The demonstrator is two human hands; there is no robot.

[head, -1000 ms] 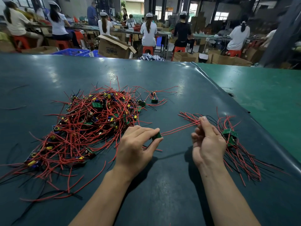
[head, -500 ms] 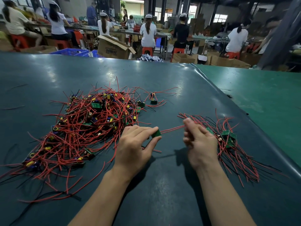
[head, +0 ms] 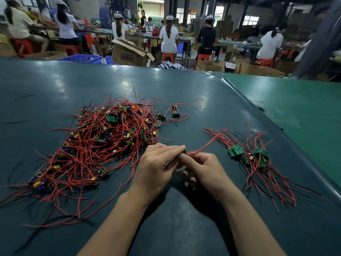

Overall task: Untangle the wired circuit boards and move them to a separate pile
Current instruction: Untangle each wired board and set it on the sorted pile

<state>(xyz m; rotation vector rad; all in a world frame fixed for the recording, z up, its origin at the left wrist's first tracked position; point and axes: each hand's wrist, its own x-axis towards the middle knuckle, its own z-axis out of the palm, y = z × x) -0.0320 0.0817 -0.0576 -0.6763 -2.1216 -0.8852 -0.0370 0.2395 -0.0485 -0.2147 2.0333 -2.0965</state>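
Your left hand (head: 156,168) and right hand (head: 204,169) pinch one circuit board (head: 185,152) at frame centre; an open cardboard box (head: 129,54), contents unseen, sits upper centre.

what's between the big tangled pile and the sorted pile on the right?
In the head view, both hands: left hand and right hand meet over the mat, holding one small board whose red wires trail toward the sorted pile, away from the tangled pile.

You have a tangled heap (head: 96,145) of red-wired green boards lying left, and a smaller sorted pile (head: 254,159) lying right
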